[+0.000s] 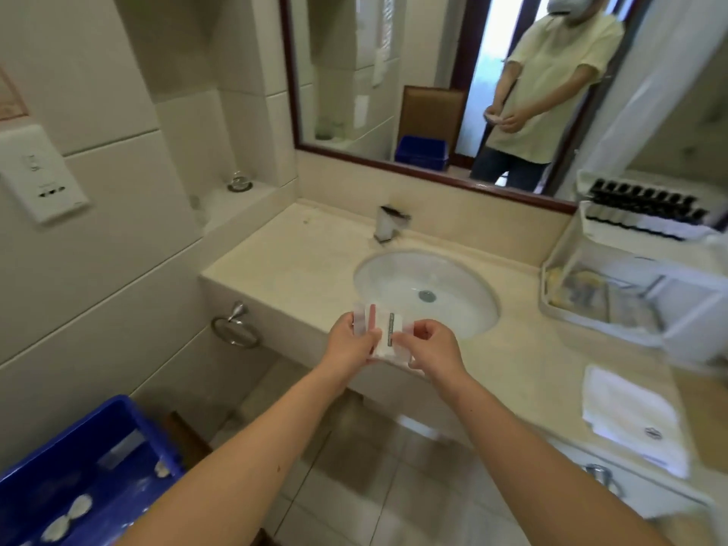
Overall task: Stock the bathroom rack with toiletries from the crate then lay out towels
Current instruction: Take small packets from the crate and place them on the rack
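Observation:
My left hand (pixel 348 340) and my right hand (pixel 433 346) together hold a small stack of white toiletry packets (pixel 388 334) over the front edge of the counter, just before the sink. The clear acrylic rack (pixel 638 269) stands at the right end of the counter; its upper tier carries a row of dark-capped bottles (pixel 646 208), and its lower tray holds some flat items. A blue crate (pixel 84 474) at the lower left contains several small white round packets. A folded white towel (pixel 634 421) lies on the counter at the right.
The oval sink (pixel 425 289) and chrome tap (pixel 388 224) sit mid-counter. A towel ring (pixel 236 327) hangs on the counter's left side. A wall socket panel (pixel 43 175) is at left. The mirror (pixel 433 72) reflects a person and the crate.

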### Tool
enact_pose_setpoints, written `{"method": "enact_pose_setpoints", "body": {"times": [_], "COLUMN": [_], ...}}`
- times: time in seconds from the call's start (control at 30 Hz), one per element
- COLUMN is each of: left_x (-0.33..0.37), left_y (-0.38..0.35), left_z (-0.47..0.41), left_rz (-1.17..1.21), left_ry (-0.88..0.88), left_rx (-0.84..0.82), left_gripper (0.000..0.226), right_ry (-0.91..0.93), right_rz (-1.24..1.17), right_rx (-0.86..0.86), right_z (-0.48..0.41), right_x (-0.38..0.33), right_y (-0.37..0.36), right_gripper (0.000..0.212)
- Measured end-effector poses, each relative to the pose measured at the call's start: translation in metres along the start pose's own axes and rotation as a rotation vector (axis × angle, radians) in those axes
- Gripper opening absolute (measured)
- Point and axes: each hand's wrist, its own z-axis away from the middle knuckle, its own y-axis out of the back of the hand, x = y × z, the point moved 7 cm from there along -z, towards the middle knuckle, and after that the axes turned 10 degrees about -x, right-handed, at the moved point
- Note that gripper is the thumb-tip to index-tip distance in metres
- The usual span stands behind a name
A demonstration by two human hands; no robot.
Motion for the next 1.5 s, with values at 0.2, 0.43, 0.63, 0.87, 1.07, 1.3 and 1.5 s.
{"method": "enact_pose_setpoints", "body": {"times": [0.2,0.43,0.63,0.87,1.07,1.3,1.5], "left_x": [0.03,0.057,0.085,0.119,0.14,0.168,0.186], "left_y": [-0.082,-0.166,-0.221,-0.275,-0.328,-0.394,-0.453], "left_z": [-0.029,-0.072,-0.128,-0.178,-0.216,-0.271,-0.327], "left_rz": [-0.016,-0.119,-0.195,-0.296,-0.333,-0.412,-0.516], "left_ry": [-0.039,-0.051,-0.126,-0.247,-0.286,-0.327,-0.362], "left_rx": [-0.17,-0.378,-0.457,-0.561,-0.571,-0.525,-0.473], "left_gripper": [0.025,0.034,0.032,0.012,0.027,0.058,0.073], "right_ry": [-0.023,-0.001,0.008,0.002,0.021,0.013,0.005], "right_rz": [-0.136,-0.16,-0.214,-0.208,-0.204,-0.156,-0.093], "right_rx": [0.109,0.276,0.41,0.557,0.626,0.604,0.546], "right_z": [0.0,-0.013,-0.044,-0.07,-0.09,-0.142,-0.2], "right_x": [0.0,-0.002,-0.012,-0.021,-0.028,-0.033,-0.029], "right_y": [0.082,0.16,0.218,0.279,0.339,0.419,0.489], "right_gripper": [0.026,0.032,0.021,0.03,0.029,0.034,0.043]}}
